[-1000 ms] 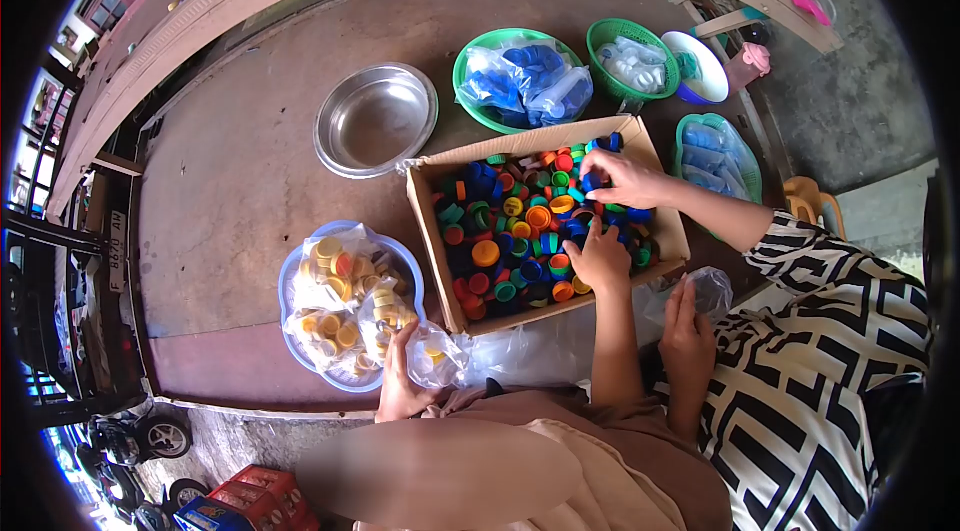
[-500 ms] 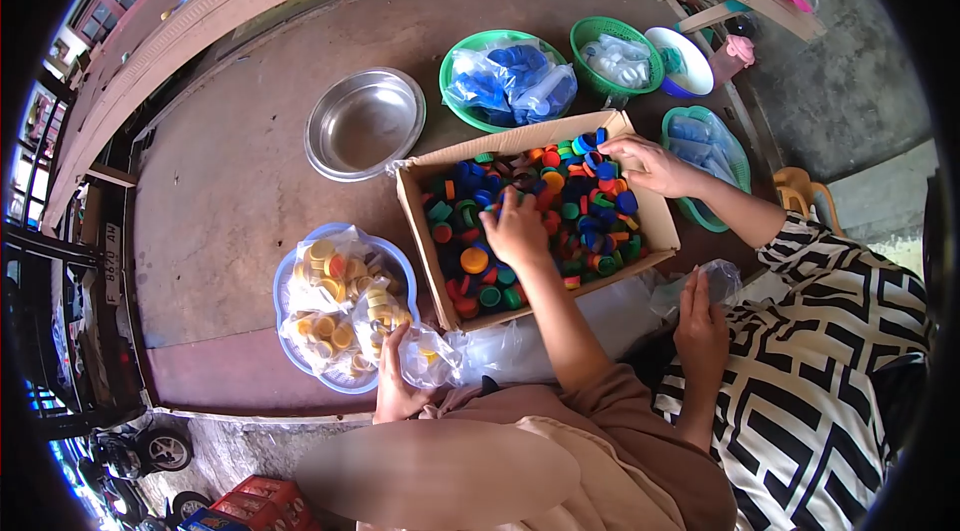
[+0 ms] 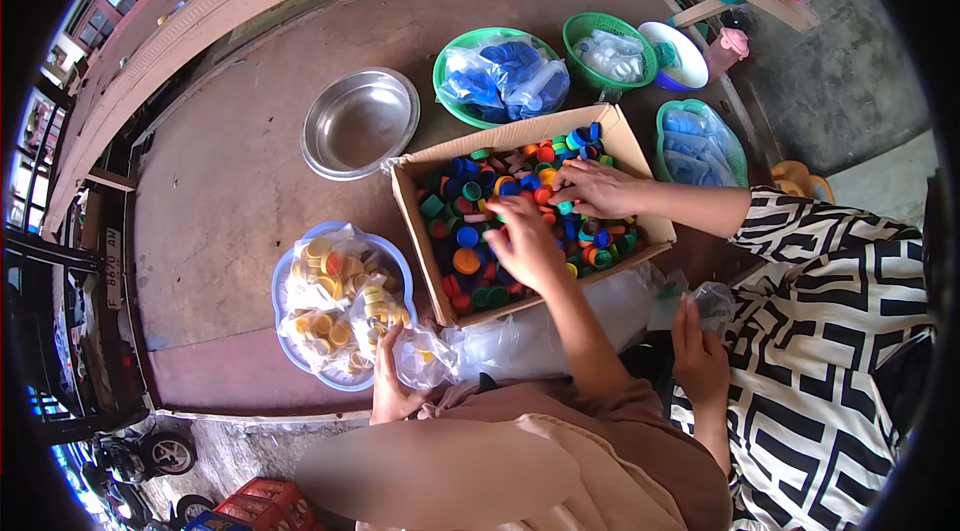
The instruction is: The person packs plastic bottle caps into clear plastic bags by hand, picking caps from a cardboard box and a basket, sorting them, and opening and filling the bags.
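A cardboard box (image 3: 655, 221) full of colourful bottle caps (image 3: 466, 262) stands at the centre. My right hand (image 3: 530, 246) is over the caps with its fingers spread; no cap shows in it. At the lower left, my left hand (image 3: 395, 381) grips a clear plastic bag (image 3: 425, 359) with a yellow cap inside, beside a light-blue basket (image 3: 283, 316) of bagged yellow caps. A co-worker's hand (image 3: 590, 189) reaches among the caps from the right, and the co-worker's other hand (image 3: 700, 361) is by a clear bag (image 3: 710, 303).
Behind the box are a steel bowl (image 3: 360, 123), a green basket (image 3: 440, 96) of bagged blue caps, another green basket (image 3: 575, 36) and a white-and-blue bowl (image 3: 690, 76). A green basket (image 3: 742, 166) with bags stands at the right. Plastic sheeting (image 3: 555, 336) lies before the box.
My right hand has moved left across the box from its earlier place. The co-worker's reaching hand has come further over the caps. My left hand stays at the bag.
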{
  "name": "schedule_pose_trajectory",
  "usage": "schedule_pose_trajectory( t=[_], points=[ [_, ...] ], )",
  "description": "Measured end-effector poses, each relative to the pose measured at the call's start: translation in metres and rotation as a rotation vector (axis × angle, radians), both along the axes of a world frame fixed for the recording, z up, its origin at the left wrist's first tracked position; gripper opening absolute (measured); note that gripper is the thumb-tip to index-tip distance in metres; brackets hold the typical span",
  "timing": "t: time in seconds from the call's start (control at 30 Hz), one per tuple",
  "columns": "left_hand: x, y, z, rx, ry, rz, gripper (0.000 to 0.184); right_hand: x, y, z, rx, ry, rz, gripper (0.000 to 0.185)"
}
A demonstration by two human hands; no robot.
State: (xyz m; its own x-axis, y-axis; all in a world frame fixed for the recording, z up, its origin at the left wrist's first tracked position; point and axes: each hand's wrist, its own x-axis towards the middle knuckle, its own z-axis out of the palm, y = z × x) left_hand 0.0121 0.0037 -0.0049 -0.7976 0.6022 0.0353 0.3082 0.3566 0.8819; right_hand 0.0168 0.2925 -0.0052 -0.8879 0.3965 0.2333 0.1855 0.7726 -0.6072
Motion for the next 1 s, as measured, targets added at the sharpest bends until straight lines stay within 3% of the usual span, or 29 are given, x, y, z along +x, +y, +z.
schedule_pose_trajectory(
  t=[0.1,0.17,0.27,0.43,0.6,0.73,1.0],
  points=[
    [-0.001,0.000,0.001,0.017,0.012,-0.009,0.086,0.039,0.030,0.024,0.173,-0.324,-0.237,0.020],
    [-0.001,0.000,0.000,0.031,0.016,-0.017,0.086,0.066,0.044,0.016,0.275,-0.620,-0.405,0.023],
    [-0.001,0.000,-0.005,0.028,-0.017,-0.013,0.085,0.084,0.063,0.008,0.385,-0.725,-0.413,0.028],
    [-0.001,-0.002,-0.005,0.007,0.023,-0.008,0.086,0.065,0.077,-0.028,0.180,-0.829,-0.492,0.051],
    [0.002,-0.002,-0.005,0.022,-0.030,0.019,0.086,0.050,0.091,-0.017,-0.175,-0.974,-0.415,0.081],
    [0.000,-0.002,-0.008,0.022,0.031,0.002,0.085,0.055,0.106,-0.016,-0.361,-0.859,-0.354,0.089],
    [-0.001,0.004,-0.007,0.029,0.024,-0.002,0.084,0.052,0.110,-0.039,-0.590,-0.663,-0.476,0.084]
  ],
)
